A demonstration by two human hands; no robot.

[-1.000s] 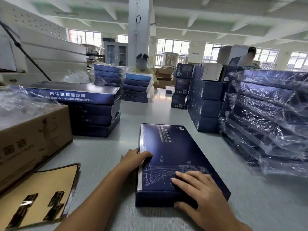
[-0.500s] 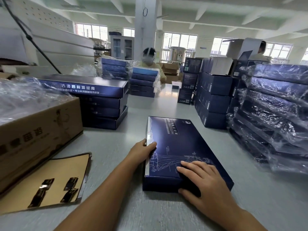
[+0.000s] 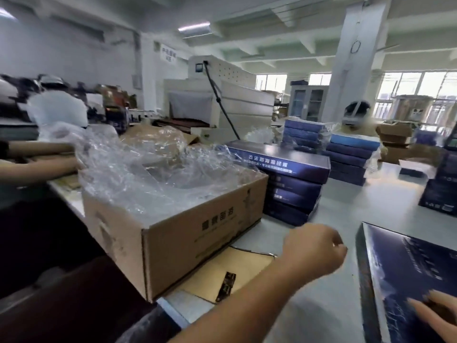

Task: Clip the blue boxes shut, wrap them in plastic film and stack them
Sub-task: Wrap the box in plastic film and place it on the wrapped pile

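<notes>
the flat dark-blue cardboard box [image 3: 405, 276] lay on the grey surface [image 3: 346, 211], the right hand [image 3: 437, 313] steadying it with flat fingers. the left hand [image 3: 314, 246] hung near the brown carton [image 3: 197, 233] of clear plastic film [image 3: 148, 169], grip curled, seemingly empty; best to draw one sheet free cleanly.

dark blue box [image 3: 405, 273] with pale line drawing, brown carton [image 3: 188, 233], clear film [image 3: 148, 174]

Left forearm stretched up from the lower edge, left hand [image 3: 314, 246] raised, fingers curled into a loose fist (apparently empty, though blurred), right hand [image 3: 436, 311] at the lower right corner, fingers straight and spread, partly cropped
</notes>
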